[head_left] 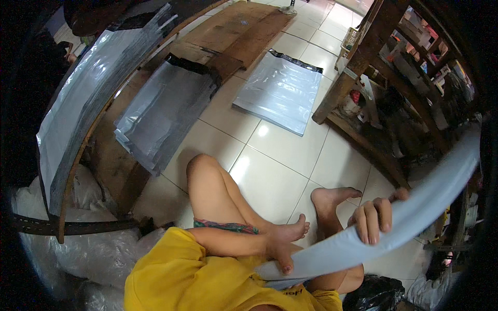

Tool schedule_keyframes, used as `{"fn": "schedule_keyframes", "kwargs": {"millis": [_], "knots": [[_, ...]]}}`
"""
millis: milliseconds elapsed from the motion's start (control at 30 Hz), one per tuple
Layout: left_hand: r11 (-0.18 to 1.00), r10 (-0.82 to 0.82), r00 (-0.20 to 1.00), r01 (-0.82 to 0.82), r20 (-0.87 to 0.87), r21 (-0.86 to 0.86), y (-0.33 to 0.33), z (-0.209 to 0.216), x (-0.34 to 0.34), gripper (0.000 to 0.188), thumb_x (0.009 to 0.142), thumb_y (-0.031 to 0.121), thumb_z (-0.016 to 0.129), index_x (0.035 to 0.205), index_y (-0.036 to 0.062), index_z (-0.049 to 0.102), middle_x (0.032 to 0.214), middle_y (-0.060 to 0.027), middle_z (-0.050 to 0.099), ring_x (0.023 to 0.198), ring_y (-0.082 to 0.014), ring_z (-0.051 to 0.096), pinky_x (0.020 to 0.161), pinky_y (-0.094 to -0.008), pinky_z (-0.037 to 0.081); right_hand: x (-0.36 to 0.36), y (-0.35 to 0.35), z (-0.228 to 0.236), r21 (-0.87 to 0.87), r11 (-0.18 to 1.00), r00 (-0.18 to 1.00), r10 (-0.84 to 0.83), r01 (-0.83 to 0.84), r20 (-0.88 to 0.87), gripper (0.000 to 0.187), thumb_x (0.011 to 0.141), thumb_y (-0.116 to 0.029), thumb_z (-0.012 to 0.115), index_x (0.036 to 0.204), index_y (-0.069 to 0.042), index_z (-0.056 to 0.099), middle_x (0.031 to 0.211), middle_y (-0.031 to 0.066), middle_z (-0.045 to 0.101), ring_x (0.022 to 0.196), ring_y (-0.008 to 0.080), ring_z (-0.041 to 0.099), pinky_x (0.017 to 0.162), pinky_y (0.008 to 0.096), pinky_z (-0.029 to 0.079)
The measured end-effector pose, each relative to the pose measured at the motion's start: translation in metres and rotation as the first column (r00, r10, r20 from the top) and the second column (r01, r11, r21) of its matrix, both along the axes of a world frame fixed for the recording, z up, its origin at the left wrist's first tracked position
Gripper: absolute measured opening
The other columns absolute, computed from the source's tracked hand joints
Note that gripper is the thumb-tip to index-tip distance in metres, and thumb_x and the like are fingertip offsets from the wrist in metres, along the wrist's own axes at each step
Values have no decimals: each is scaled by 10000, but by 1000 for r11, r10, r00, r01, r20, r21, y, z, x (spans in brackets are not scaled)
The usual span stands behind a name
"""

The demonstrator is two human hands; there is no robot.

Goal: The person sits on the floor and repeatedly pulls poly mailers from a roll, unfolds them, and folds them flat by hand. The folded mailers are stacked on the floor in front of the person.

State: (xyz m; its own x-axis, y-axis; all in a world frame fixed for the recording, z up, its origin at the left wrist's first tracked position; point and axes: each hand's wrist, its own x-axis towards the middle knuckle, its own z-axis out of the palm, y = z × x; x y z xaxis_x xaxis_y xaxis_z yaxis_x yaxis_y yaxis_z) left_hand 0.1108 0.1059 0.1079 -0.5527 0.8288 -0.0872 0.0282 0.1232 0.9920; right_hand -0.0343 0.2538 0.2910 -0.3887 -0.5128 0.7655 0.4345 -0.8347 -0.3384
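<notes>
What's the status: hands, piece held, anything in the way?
Right hand: fingers curled over long grey plastic, bowed up rightward. Left hand: at its near end, grip partly hidden. Wooden rack on the right; contact unclear.

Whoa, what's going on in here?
A person in a yellow shirt is sitting low, barefoot, handling a long, curved piece of pale plastic. The right hand grips it partway along, and the left hand is against its near end, with most fingers hidden. In front, one flat stack of grey plastic lies on the tiled floor, and a darker-looking stack lies off to the left.
</notes>
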Motion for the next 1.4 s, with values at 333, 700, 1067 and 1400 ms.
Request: {"fn": "schedule_keyframes", "kwargs": {"millis": [333, 700, 1067, 1400], "knots": [[957, 192, 955, -233, 227, 174, -44, 119, -29, 823, 783, 342, 879, 1382, 9, 424, 1231, -157, 647, 1124, -266, 630, 965, -386, 506, 38, -6, 21, 643, 639, 678, -693, 422, 244, 742, 923, -324, 702, 1483, -4, 335, 984, 126, 600, 825, 216, 609, 811, 366, 576], [967, 206, 931, -241, 301, 84, -26, 89, -26, 1475, 726, 567, 865, 1530, -29, -219, 1486, -299, 399, 1356, -344, 446, 1134, -379, 378, 42, -33, 32, 608, 580, 580, -782, 543, 228, 991, 881, -424, 733, 1570, -23, 144, 1165, 153, 637, 790, 197, 624, 719, 398, 509], [986, 62, 993, -76, 97, 150, -6, 21, -5, 1505, 705, 566, 877, 1458, -189, -185, 1626, -321, 151, 1499, -318, 227, 1235, -376, 175, 18, -1, 18, 241, 955, 944, -229, 171, 237, 1039, 820, -275, 824, 1582, -86, 145, 995, 171, 590, 876, 330, 680, 745, 440, 588], [968, 88, 993, -66, -84, 242, -4, 25, -2, 1631, 652, 570, 915, 1415, -161, -328, 1630, -267, 136, 1519, -293, 146, 1245, -403, 141, 10, -15, -2, -5, 997, 995, -73, 74, 65, 953, 888, -291, 760, 1581, -33, 158, 970, 138, 581, 758, 265, 693, 588, 361, 582]]}}
